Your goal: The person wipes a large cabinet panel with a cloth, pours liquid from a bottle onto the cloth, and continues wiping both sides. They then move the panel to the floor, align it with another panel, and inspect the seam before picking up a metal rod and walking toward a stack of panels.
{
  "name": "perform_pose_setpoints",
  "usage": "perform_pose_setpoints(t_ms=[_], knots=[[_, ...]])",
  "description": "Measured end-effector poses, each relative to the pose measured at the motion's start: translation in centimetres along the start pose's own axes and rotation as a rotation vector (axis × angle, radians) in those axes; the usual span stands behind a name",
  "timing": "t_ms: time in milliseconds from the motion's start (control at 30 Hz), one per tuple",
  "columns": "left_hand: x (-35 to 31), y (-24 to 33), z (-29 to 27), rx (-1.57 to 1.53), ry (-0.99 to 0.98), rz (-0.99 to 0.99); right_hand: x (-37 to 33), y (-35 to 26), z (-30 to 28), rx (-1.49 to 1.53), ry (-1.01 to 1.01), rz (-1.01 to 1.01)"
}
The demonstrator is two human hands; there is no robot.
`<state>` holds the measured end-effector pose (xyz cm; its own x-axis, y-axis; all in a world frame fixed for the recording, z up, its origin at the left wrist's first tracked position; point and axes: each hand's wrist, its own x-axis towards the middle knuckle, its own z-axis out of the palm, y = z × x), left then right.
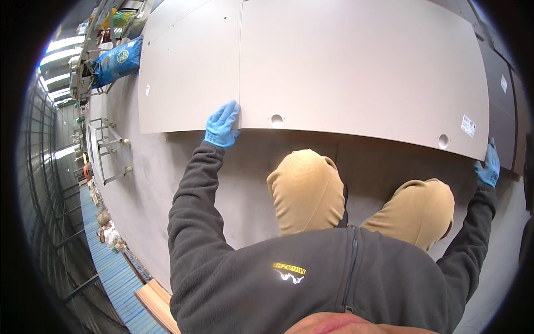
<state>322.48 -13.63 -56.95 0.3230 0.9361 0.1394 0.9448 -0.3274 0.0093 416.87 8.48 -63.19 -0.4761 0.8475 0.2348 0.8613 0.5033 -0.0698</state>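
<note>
A large pale panel (361, 67) with two round recesses lies in front of me, its near edge just beyond my knees. At its left, along a straight seam, is a narrower pale panel (189, 72). My left hand (222, 123), in a blue glove, lies by this seam at the near edge, its fingers stretched out and close together. At the near right corner of the large panel, my right hand (489, 166), also in a blue glove, grips the edge. Its thumb side is at the corner, and the underside of its grip is hidden.
Darker panels (498, 83) lie beyond the right edge. To the left are a blue sack (118, 62) and a metal frame on castors (108, 150) on the grey floor (150, 206). Wooden boards (157, 305) lie at the lower left. My knees (307, 192) are close to the panel.
</note>
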Motion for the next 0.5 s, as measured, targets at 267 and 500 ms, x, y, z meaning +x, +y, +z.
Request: perform_pose_setpoints(t_ms=[267,500], knots=[[0.2,0.8,-0.3,-0.039,0.06,-0.079,0.4,0.3,-0.2,-0.005,-0.065,0.001],[-2.1,1.3,2.0,0.021,0.244,-0.086,2.6,-1.4,-3.0,-0.21,-0.513,0.274]])
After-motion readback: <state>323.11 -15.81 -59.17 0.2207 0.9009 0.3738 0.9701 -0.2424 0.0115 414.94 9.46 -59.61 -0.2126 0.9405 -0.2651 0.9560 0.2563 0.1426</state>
